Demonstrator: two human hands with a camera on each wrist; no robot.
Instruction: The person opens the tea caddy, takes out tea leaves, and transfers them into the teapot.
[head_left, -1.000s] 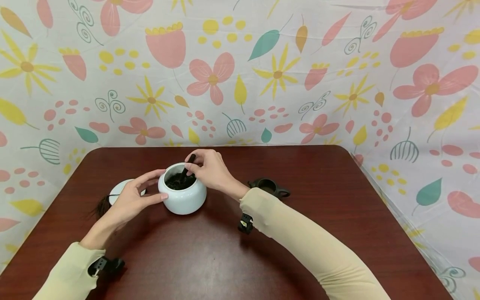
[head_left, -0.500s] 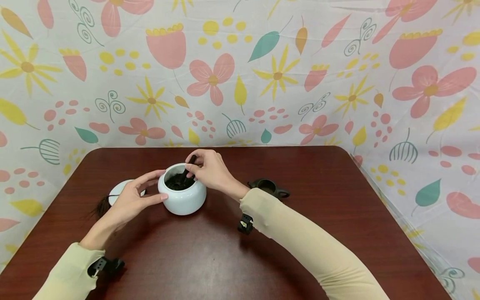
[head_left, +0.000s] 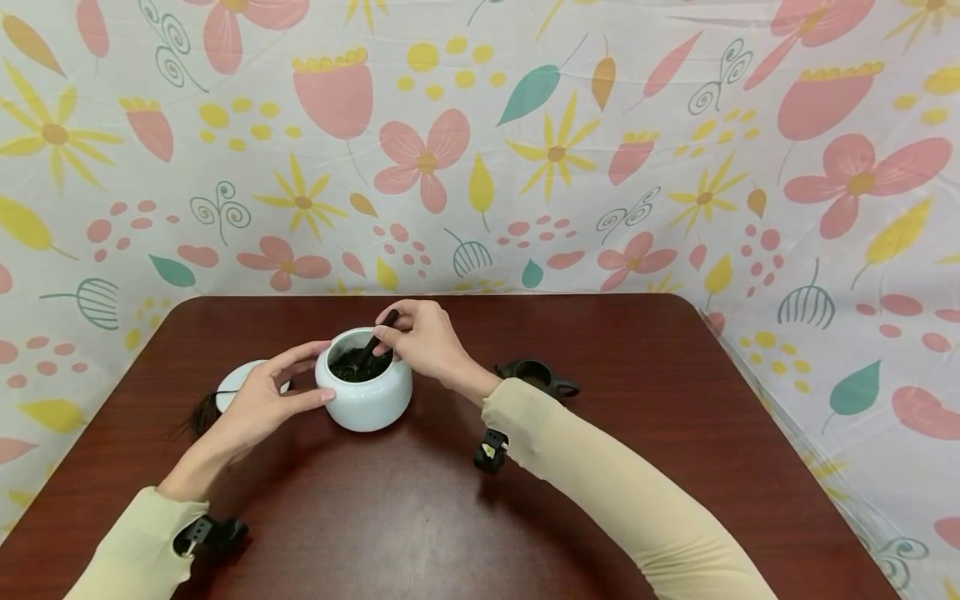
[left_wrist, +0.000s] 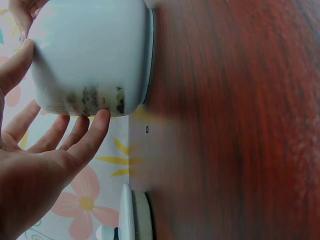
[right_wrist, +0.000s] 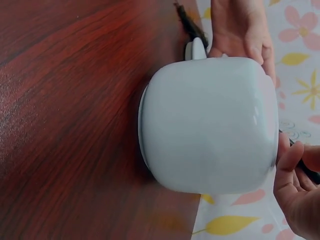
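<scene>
A round white jar (head_left: 367, 404) stands on the table, dark loose tea leaves (head_left: 352, 367) inside. My left hand (head_left: 262, 392) holds its left side, thumb near the front and fingers toward the back; the left wrist view shows these fingertips against a printed patch on the jar (left_wrist: 95, 50). At the mouth, my right hand (head_left: 423, 337) pinches the handle of a black tea scoop (head_left: 387, 321). The scoop leans right, and its lower end is hidden in the leaves. In the right wrist view my right thumb and fingers (right_wrist: 297, 185) are beside the jar's rim.
Behind my left hand lies the jar's white lid (head_left: 238, 379) with a dark tassel (head_left: 204, 414). A small dark teapot (head_left: 551, 377), uncovered, stands past my right forearm. A flowered cloth (head_left: 480, 150) hangs beyond the brown table (head_left: 420, 517).
The scoop's handle has tilted further right inside the jar, my right hand shifting slightly right with it. My left hand and the jar have stayed in place.
</scene>
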